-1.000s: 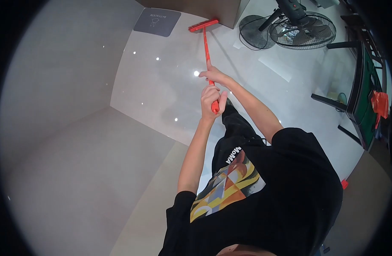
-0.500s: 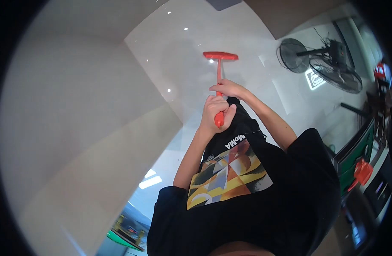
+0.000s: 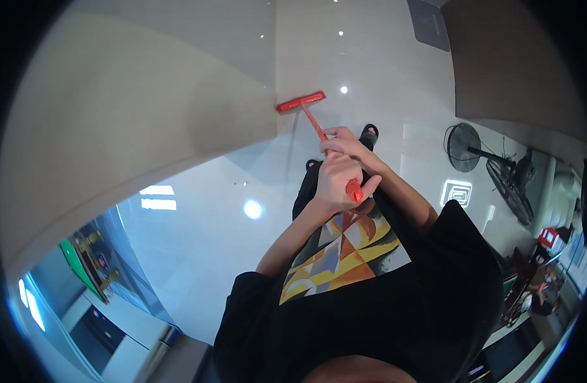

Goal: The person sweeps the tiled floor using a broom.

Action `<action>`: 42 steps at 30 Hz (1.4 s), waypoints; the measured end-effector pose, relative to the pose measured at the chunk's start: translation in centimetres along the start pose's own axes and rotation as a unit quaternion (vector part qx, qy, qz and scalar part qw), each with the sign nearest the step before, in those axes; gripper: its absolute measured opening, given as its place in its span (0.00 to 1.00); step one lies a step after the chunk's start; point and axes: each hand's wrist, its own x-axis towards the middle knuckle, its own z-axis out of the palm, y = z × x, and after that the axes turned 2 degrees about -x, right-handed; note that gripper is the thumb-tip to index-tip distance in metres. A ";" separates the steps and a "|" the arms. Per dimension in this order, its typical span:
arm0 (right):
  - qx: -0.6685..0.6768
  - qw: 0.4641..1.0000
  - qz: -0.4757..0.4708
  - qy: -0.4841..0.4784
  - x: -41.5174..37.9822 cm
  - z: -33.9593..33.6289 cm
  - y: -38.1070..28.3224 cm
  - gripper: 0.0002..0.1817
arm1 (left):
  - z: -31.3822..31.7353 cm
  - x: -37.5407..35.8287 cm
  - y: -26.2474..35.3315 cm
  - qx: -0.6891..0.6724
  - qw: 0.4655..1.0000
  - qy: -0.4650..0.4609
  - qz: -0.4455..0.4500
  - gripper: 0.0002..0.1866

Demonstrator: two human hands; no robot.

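A red broom slants across the view, its bristled head low at the glossy floor. The head's left end lies close against the base of the beige wall-like panel. Wrapped around the upper handle is my left hand, with the rounded red handle end sticking out toward me. My right hand grips the shaft just beyond it, nearer the broom head; its fingers curl around the shaft. Below the hands show my feet in dark open-toed sandals.
The beige panel stands along the left, and a brown cabinet-like block rises at the upper right. A black fan is at the right. A dark grey flat object lies at the top. Shelves and white units are lower left.
My view has turned, shifting the fan and panel. The broom head has swung left up to the panel's base, and the shaft now tilts. Both hands keep their grip.
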 end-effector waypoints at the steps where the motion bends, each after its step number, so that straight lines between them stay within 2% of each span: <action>1: -0.007 0.999 0.029 0.020 4.9 1.0 -4.5 0.12 | -4.1 4.3 -2.3 -0.001 1.000 0.011 -0.014 0.20; 2: -0.014 0.999 0.042 0.011 8.6 1.8 -8.2 0.12 | -7.8 7.9 -4.2 -0.027 0.998 0.049 -0.007 0.20; 4: 0.021 0.998 0.034 0.057 12.6 3.9 -14.0 0.23 | -12.6 12.3 -6.1 -0.051 0.994 0.099 -0.013 0.21; 5: 0.057 0.998 0.033 0.024 13.7 4.3 -14.0 0.33 | -13.8 12.9 -6.0 -0.108 0.984 0.143 0.016 0.23; 6: 0.047 0.998 0.035 0.016 13.9 5.2 -15.0 0.33 | -14.5 13.1 -6.3 -0.160 0.968 0.186 0.059 0.26; 8: 0.078 0.996 0.012 0.048 12.7 7.5 -15.4 0.31 | -14.8 11.3 -6.3 -0.152 0.959 0.221 0.088 0.28; 10: 0.076 0.997 0.006 0.031 12.4 8.8 -14.3 0.32 | -15.3 9.4 -5.9 -0.137 0.960 0.214 0.116 0.27; 11: 0.063 0.997 0.003 0.042 12.6 9.2 -14.0 0.32 | -15.5 8.8 -5.8 -0.122 0.964 0.210 0.111 0.21; 12: 0.049 0.997 -0.002 0.053 13.2 9.3 -14.0 0.33 | -15.2 8.6 -6.5 -0.118 0.961 0.223 0.110 0.21; 14: 0.044 0.998 0.003 0.045 15.7 9.6 -12.7 0.34 | -15.1 8.0 -8.5 -0.012 0.965 0.250 0.078 0.19; 16: -0.029 0.998 0.042 0.032 18.8 9.8 -12.0 0.35 | -15.0 6.8 -11.6 -0.007 0.963 0.270 0.028 0.20; 17: -0.067 0.997 0.039 0.026 21.3 9.6 -10.4 0.30 | -14.9 6.4 -13.4 0.000 0.964 0.266 -0.017 0.19; 18: -0.068 0.996 0.047 0.024 23.3 9.5 -9.9 0.30 | -15.3 6.3 -15.1 0.006 0.963 0.261 -0.063 0.19; 20: -0.146 0.988 -0.049 0.013 26.9 9.4 -9.3 0.24 | -16.6 7.6 -18.0 -0.029 0.944 0.314 -0.096 0.18; 22: -0.181 0.983 -0.044 -0.003 30.8 9.1 -8.2 0.24 | -17.6 7.4 -18.7 -0.028 0.938 0.319 -0.130 0.19; 24: -0.215 0.976 -0.040 -0.019 31.1 8.6 -7.3 0.25 | -17.0 6.9 -18.5 -0.027 0.931 0.323 -0.164 0.19; 27: -0.256 0.964 0.076 -0.013 32.0 7.7 -9.7 0.20 | -17.0 7.7 -18.7 -0.021 0.957 0.277 -0.086 0.18; 30: -0.195 0.976 0.095 -0.021 31.2 6.3 -8.7 0.19 | -17.0 8.3 -17.8 -0.015 0.966 0.235 -0.104 0.18; 32: -0.139 0.988 0.062 -0.014 30.6 5.1 -5.5 0.17 | -16.8 7.8 -16.4 -0.005 0.971 0.211 -0.113 0.17; 33: -0.096 0.994 0.040 -0.015 30.1 4.9 -4.7 0.17 | -16.6 7.8 -15.3 -0.028 0.974 0.201 -0.098 0.17; 35: -0.098 0.993 0.043 -0.040 28.4 4.5 -5.2 0.18 | -16.5 7.5 -13.3 -0.069 0.978 0.182 -0.077 0.17; 37: -0.193 0.976 0.092 -0.033 28.5 2.8 -4.0 0.18 | -15.7 7.0 -10.5 -0.094 0.982 0.150 -0.070 0.18; 39: -0.257 0.951 0.163 -0.057 25.1 3.0 -5.0 0.22 | -14.2 5.3 -8.0 -0.094 0.989 0.097 -0.066 0.19; 40: -0.243 0.947 0.192 -0.079 23.9 2.7 -3.7 0.23 | -13.3 3.9 -7.1 -0.093 0.991 0.068 -0.066 0.20; 42: -0.223 0.934 0.251 -0.123 21.5 3.7 -0.3 0.23 | -11.9 0.4 -5.2 -0.087 0.986 0.066 -0.123 0.21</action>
